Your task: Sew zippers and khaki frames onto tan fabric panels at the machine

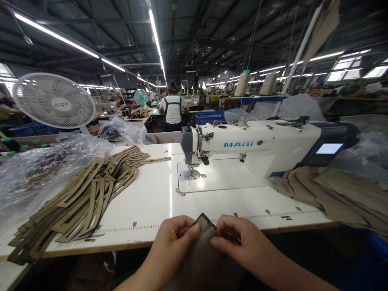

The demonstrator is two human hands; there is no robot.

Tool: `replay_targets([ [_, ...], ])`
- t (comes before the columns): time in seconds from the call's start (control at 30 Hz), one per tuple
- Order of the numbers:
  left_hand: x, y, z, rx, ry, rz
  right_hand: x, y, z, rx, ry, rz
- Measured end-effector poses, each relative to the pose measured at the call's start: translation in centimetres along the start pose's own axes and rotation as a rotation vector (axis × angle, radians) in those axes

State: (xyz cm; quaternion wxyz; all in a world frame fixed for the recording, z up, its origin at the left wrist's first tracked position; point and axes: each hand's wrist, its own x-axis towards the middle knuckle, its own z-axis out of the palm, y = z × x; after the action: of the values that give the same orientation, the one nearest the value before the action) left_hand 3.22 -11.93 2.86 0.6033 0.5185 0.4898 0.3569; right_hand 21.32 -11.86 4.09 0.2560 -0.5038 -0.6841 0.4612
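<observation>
A piece of dark brown-grey fabric hangs over the front edge of the table, its pointed corner up. My left hand pinches that piece between thumb and fingers, left of the corner. On the other side, my right hand has its thumb and fingers closed at the fabric's dark edge. Beyond both hands stands a white sewing machine on a white table. Its needle and presser foot have no fabric under them.
Flat brown frame-shaped pieces lie heaped at left, beside clear plastic wrap. Folded brown fabric rests at right. A fan, a blue crate, thread cones and a seated person are farther back.
</observation>
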Motion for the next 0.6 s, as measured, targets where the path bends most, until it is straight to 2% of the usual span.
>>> replay_targets([
  [0.1,-0.14,-0.15,0.32,0.005,-0.029,0.033,0.10,-0.01,0.11,0.011,-0.014,-0.006],
  [0.23,-0.28,-0.21,0.60,0.087,0.017,0.105,0.30,0.27,0.16,-0.045,0.007,-0.052],
  [0.37,-0.24,-0.13,0.55,0.033,0.010,0.077,0.56,0.37,-0.03,-0.145,0.055,-0.089],
  [0.6,0.00,-0.59,0.32,-0.032,-0.037,0.076,0.88,0.27,-0.06,-0.168,0.055,-0.106],
])
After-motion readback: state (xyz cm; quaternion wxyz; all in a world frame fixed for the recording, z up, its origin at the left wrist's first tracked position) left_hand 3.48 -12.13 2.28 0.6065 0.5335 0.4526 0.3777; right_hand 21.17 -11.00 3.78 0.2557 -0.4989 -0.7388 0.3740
